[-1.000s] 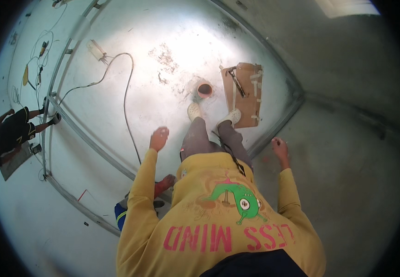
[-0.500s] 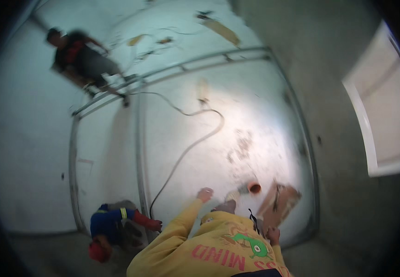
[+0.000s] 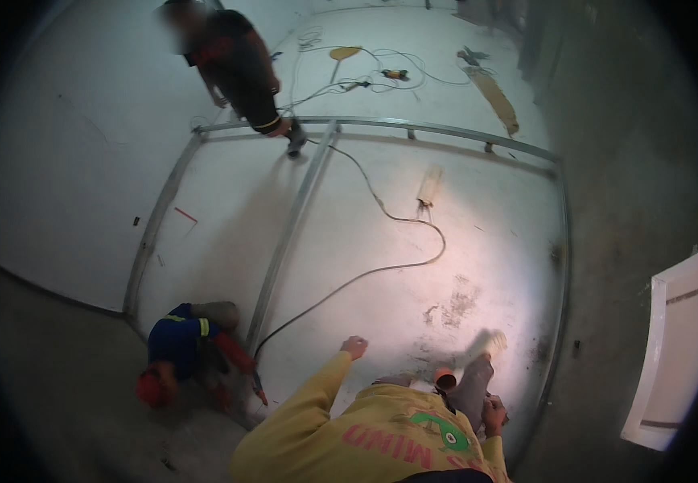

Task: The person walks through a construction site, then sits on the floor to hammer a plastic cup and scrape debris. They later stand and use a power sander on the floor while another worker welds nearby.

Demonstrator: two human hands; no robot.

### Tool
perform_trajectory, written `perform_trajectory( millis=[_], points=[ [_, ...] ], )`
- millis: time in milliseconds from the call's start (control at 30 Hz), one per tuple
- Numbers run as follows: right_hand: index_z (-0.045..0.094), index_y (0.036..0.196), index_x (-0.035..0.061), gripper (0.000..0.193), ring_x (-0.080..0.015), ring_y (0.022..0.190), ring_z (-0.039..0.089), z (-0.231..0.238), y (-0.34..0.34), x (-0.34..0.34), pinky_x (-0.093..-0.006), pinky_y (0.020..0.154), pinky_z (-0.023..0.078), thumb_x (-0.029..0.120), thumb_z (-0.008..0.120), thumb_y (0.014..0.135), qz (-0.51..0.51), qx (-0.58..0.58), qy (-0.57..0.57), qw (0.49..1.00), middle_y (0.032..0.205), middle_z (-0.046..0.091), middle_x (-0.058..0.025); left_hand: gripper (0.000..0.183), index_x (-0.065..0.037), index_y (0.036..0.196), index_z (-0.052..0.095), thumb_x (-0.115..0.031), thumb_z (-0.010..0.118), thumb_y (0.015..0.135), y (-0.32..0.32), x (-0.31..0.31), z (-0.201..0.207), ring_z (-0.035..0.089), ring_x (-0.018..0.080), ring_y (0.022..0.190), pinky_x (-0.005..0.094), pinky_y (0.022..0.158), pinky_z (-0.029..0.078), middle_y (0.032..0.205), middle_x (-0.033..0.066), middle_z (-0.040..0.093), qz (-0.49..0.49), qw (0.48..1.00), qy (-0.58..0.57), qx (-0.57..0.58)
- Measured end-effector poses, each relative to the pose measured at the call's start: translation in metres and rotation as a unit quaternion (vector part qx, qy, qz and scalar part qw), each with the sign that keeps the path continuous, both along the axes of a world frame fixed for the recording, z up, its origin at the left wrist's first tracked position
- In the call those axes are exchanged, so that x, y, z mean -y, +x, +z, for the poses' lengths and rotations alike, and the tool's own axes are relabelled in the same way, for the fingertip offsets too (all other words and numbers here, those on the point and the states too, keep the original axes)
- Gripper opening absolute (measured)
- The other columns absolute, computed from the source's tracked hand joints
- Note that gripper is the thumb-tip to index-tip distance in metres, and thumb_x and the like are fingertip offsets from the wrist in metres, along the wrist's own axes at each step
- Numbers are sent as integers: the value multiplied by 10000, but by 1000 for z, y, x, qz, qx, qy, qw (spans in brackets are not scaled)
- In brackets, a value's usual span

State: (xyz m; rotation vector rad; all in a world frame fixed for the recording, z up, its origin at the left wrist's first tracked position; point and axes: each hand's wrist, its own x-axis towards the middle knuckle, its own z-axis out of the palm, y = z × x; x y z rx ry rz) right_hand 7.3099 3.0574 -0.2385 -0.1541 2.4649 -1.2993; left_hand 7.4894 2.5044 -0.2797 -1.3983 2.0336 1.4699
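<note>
My left hand (image 3: 354, 347) hangs over the pale floor in front of my yellow top, its fingers curled and nothing visible in them. Beside my right thigh, my right hand (image 3: 494, 415) is closed around something small and dark that I cannot make out. Between my legs shows an orange round-mouthed container (image 3: 445, 379), partly covered by my clothing. My right foot (image 3: 494, 343) is set forward on the floor. To my left, a metal bar (image 3: 291, 233) of a large frame runs away from me, and a dark cable (image 3: 349, 280) curves across the floor beside it.
At lower left a co-worker in blue with a red cap (image 3: 153, 390) crouches by the frame, gripping a cable-ended tool (image 3: 260, 390). Another person in dark clothes (image 3: 240, 64) stands at the frame's far bar (image 3: 445, 130). Beyond lie cables, yellow tools and a tan strip (image 3: 494, 101).
My view has shifted and my right leg has come forward. The brown board that lay by my right hand is out of sight. The person in dark clothes has changed stance.
</note>
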Motion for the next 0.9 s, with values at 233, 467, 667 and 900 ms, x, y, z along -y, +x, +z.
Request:
perform_trajectory(
  millis=[233, 467, 667, 900],
  points=[
    [780, 1040, 62, 408, -382, 1017, 714, -22, -137, -13, -431, 922, 561, 417, 723, 849, 175, 188, 272, 927, 1059, 748, -205, 331, -67, 1163, 658, -339, 612, 979, 7, -28, 23, 700, 192, 642, 313, 451, 485, 858, 85, 727, 268, 962, 45, -14],
    [762, 916, 33, 208, -290, 672, 693, -72, -475, 74, -417, 508, 520, 219, 680, 872, 384, -141, 314, 857, 826, 719, -191, 373, -21, 1127, 700, -338, 624, 947, -16, -196, 81, 704, 185, 741, 324, 564, 530, 926, 105, 744, 512, 858, 43, -3],
    [699, 1095, 43, 252, -147, 615, 612, 12, -619, 312, -304, 506, 468, 214, 578, 956, 279, 102, 172, 939, 790, 662, -49, 380, -36, 1117, 703, -362, 618, 943, -52, -365, 85, 694, 213, 688, 347, 616, 541, 899, 101, 744, 627, 774, 65, 53],
    [678, 1156, 30, 251, -155, 674, 655, 36, -487, 481, -312, 590, 541, 154, 573, 965, 559, 38, 99, 823, 873, 703, -69, 502, -35, 949, 744, -506, 580, 887, -143, -439, 18, 722, 355, 841, 454, 843, 544, 930, 151, 753, 704, 702, 65, 81]
  ],
)
